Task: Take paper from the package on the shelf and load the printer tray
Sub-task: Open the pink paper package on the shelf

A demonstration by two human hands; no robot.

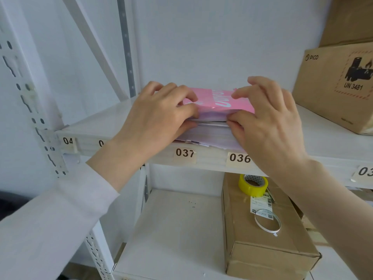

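A pink paper package (217,100) with white lettering lies on the white shelf (323,142), its open end facing me above labels 037 and 036. White sheets (212,134) show in a stack at that open end. My left hand (157,118) pinches the wrapper's left front edge between thumb and fingers. At the right front edge, my right hand (266,118) grips the wrapper with its thumb against the paper stack. Both hands hide the package's front corners. No printer is in view.
A brown PICO carton (339,85) stands on the same shelf to the right. On the shelf below, a cardboard box (268,239) carries a yellow tape roll (253,184) and a thin white ring (267,221). A perforated upright (40,126) stands at the left.
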